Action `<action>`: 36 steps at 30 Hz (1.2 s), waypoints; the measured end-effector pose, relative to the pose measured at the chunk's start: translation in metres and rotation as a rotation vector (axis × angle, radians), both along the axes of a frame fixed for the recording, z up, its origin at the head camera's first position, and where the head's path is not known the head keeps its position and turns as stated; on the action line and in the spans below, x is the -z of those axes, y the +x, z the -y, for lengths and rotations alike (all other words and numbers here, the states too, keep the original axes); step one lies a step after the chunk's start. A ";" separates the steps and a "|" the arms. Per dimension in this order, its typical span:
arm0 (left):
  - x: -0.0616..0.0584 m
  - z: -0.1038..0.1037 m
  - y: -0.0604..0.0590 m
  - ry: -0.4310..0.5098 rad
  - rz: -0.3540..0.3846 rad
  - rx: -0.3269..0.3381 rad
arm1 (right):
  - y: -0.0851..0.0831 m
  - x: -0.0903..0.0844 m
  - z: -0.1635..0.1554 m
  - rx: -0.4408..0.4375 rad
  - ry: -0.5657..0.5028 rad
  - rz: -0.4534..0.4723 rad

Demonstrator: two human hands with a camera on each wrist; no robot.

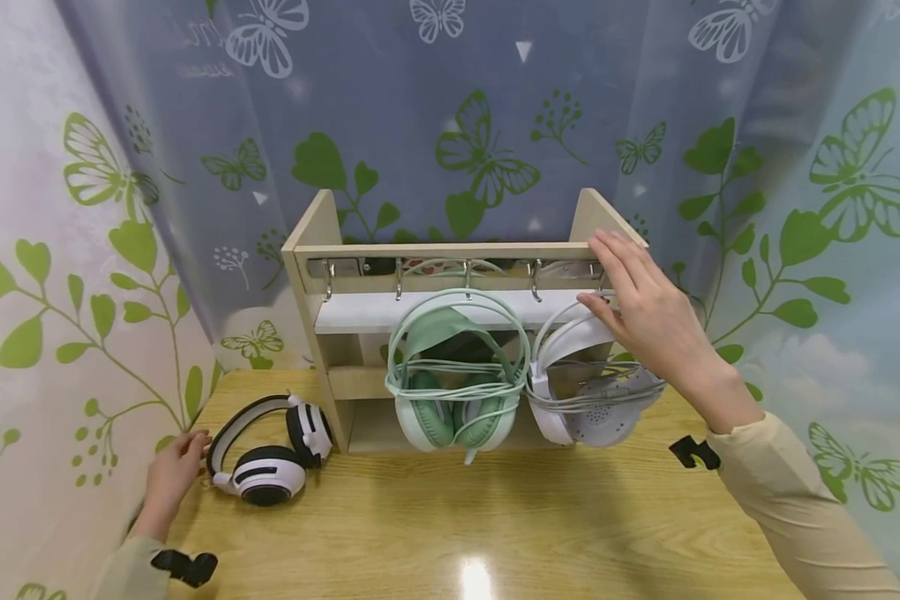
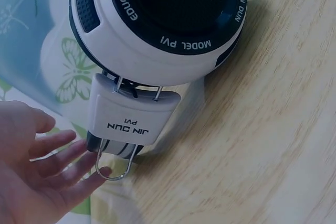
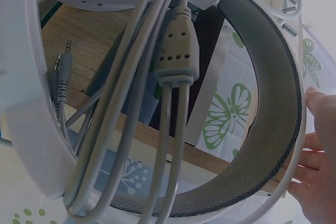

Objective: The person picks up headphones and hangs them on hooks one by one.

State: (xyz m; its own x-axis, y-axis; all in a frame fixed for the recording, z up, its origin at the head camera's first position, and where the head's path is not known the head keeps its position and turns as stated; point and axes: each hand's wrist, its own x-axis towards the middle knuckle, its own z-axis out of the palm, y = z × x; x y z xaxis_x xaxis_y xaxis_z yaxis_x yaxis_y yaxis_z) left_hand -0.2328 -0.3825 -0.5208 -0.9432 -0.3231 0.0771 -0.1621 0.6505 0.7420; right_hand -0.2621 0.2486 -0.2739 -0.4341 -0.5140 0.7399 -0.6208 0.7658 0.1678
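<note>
Your left hand [image 1: 171, 477] lies low at the table's left edge, fingers straight and loosely spread, pointing right, holding nothing. Your right hand [image 1: 641, 308] is raised toward the table's back right, fingers extended and relaxed, its sleeved forearm reaching up from the front right corner.

the left wrist view shows printed words on the black and white headphones [image 2: 157, 19]. around the rim of the ear cup runs "education", then "model pvi", then "jin dun", all in white letters on black, seen upside down. on the white slider block [image 2: 134, 116] below the cup, black letters read "jin dun" with a smaller "pvi" by it, also upside down. faint pale writing stands on the curtain [image 1: 202, 50] in the head view, too blurred to read. no other text can be read.
</note>
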 end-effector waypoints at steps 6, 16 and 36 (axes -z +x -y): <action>0.002 0.004 -0.002 0.007 0.127 0.050 | 0.000 0.000 0.000 0.003 0.000 0.000; 0.011 0.006 -0.005 0.042 0.140 0.100 | 0.001 0.001 0.000 0.010 0.001 0.007; 0.002 -0.002 -0.001 0.131 0.050 0.079 | 0.001 0.000 0.000 0.003 -0.007 -0.020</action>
